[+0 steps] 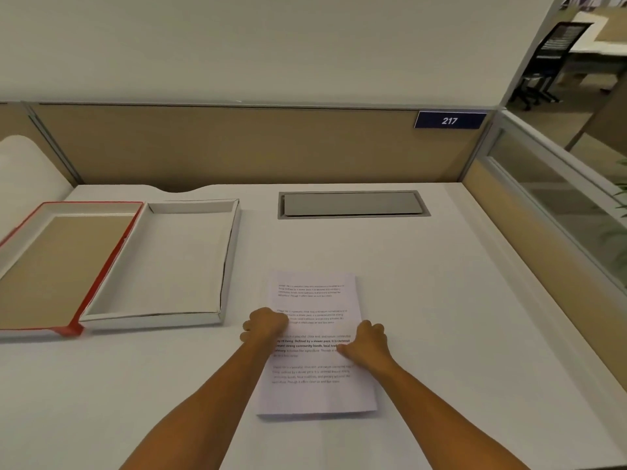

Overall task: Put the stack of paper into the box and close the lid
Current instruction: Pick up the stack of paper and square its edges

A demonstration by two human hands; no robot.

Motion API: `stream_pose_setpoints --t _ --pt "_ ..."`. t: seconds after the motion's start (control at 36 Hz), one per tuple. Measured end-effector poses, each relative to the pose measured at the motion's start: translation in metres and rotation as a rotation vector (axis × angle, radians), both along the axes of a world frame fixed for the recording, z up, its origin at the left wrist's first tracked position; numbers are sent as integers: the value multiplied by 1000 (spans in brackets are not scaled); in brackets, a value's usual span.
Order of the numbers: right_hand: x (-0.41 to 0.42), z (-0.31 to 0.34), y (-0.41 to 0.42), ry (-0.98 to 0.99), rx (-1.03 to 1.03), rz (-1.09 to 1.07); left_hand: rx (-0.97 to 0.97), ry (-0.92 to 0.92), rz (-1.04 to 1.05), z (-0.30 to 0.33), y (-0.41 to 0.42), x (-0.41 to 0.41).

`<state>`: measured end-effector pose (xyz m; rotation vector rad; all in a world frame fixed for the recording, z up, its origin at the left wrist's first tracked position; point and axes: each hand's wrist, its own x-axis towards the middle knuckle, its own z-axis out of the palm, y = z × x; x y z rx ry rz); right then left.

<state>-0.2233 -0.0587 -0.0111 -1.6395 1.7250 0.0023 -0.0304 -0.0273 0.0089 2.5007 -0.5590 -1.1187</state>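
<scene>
A stack of printed white paper [315, 300] lies flat on the white desk in front of me. My left hand [264, 325] curls over its left edge. On the right edge, my right hand [368, 344] grips with the thumb on top of the sheets. The open white box [163, 318] sits empty to the left of the paper. Its red-edged lid [101, 262] lies upside down further left, touching the box, with its brown inside showing.
A grey cable hatch [353, 204] is set into the desk behind the paper. Beige partition panels [237, 147] close off the back and right. A white rounded object [27, 171] stands at the far left. An office chair [549, 62] is beyond the partition.
</scene>
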Motion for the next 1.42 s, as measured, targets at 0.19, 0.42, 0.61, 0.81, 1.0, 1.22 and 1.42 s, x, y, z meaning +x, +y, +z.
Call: stream_pose_setpoints --t 0.19,0.42,0.61,0.81,1.0,1.22,1.42 --pt "0 -5 0 12 -21 2 -17 61 -2 3 -5 -1" --pt "-1 -5 -1 6 -26 3 -118 236 112 0 -8 4" --pt "-2 -5 -1 -4 -23 -1 -269 301 94 -1 -2 4" --pt "-2 -4 -1 -7 -24 3 -408 233 -36 -4 10 13" --pt "-3 -5 -1 -12 -19 3 -460 318 -87 -4 14 10" --pt "-12 -14 2 -94 -21 -1 -598 201 -137 2 23 -4" --pt "-40 -10 -2 -699 75 -226 -799 223 -215 26 52 -16"
